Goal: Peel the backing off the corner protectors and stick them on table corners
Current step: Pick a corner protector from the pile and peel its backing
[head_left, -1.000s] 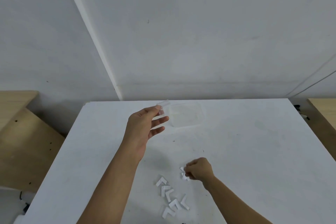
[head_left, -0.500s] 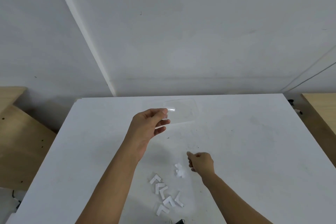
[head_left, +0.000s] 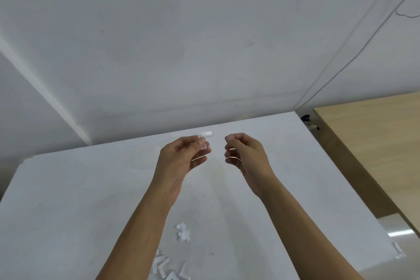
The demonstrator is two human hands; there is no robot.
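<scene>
white table (head_left: 68, 188) against a pale wall, with a wooden desk (head_left: 375, 143) at 3 o'clock. on the head view i see the left hand (head_left: 181, 157) pinching a clear corner protector (head_left: 205, 140) at centre. the right hand (head_left: 247, 154) is just beside it, curled; i cannot tell if it holds anything. white l-shaped pieces (head_left: 168, 267) lie at 6 o'clock.

Plain white table (head_left: 68, 200), just a few faint smudges and tiny dark specks; see-through, slightly frosty corner protector (head_left: 205, 140); white L-shaped pieces (head_left: 168, 268) and white crumpled scraps (head_left: 183, 232); light tan wood-grain desk (head_left: 375, 143); plain greyish-white wall (head_left: 204, 29) with a thin dark cable (head_left: 356, 52); glossy beige floor (head_left: 402, 229).
</scene>
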